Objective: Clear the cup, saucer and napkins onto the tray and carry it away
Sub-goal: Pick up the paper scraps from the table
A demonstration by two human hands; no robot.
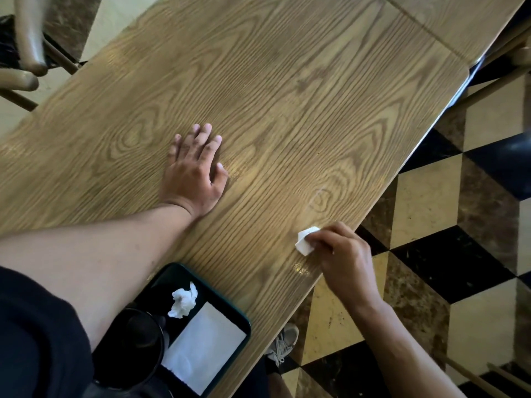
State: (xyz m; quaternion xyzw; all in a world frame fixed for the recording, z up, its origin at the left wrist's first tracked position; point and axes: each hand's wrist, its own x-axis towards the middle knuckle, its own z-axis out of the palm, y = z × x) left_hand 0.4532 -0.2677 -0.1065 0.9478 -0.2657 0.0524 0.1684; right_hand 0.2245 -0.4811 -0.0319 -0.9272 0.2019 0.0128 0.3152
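A dark tray (230, 305) lies on the wooden table (258, 96) near its front edge, partly under my left forearm. On the tray are a crumpled white napkin (184, 303), a flat white napkin (204, 346) and a dark cup (138, 340) whose saucer I cannot make out. My left hand (194, 170) rests flat on the table, fingers spread, holding nothing. My right hand (342, 257) pinches a small folded white napkin (305, 241) against the tabletop close to the right edge.
A chair with rounded tan arms (28, 47) stands at the far left beyond the table. A second table (459, 21) abuts at the top right. Checkered black and yellow floor (431, 196) runs along the right. A grey shoe (283, 343) shows below the table edge.
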